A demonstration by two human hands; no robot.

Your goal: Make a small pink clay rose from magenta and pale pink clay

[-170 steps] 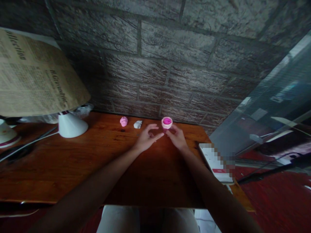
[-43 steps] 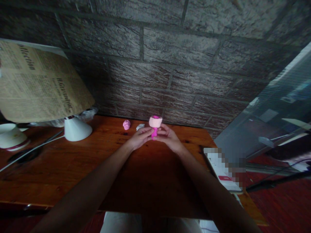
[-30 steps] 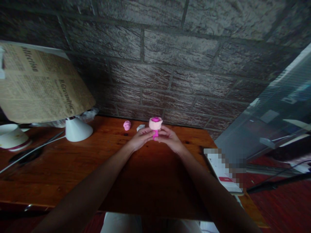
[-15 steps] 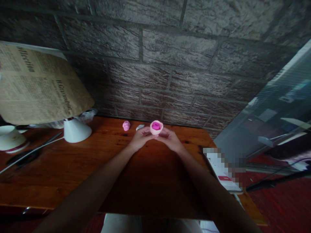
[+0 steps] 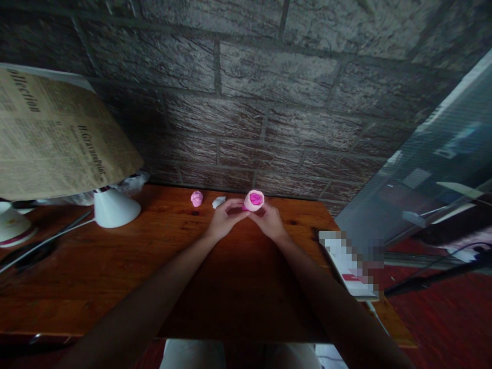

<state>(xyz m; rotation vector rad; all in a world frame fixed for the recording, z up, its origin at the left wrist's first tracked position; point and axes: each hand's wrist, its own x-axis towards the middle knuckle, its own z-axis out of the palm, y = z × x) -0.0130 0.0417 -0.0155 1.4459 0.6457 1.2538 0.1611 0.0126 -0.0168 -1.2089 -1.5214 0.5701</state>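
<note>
Both my hands meet at the far middle of a wooden table (image 5: 115, 266). Between their fingertips is a small pink clay flower (image 5: 254, 200), pale outside with a darker magenta centre, tilted toward me. My left hand (image 5: 225, 220) pinches it from the left, fingers curled. My right hand (image 5: 269, 221) pinches it from the right. A little magenta stem shows just below the flower, mostly hidden by the fingers. On the table behind lie a small pink clay lump (image 5: 196, 198) and a white clay lump (image 5: 219, 202).
A lamp with a newspaper-print shade (image 5: 57, 138) and white base (image 5: 115, 207) stands at the left, its cord running along the table. A brick wall (image 5: 269, 102) is close behind. A white booklet (image 5: 346, 266) lies at the table's right edge beside a glass panel.
The flower was raised upright on its stem a second ago; it is now lowered and tipped toward me, with the stem mostly hidden. Both hands stay pinched on it.
</note>
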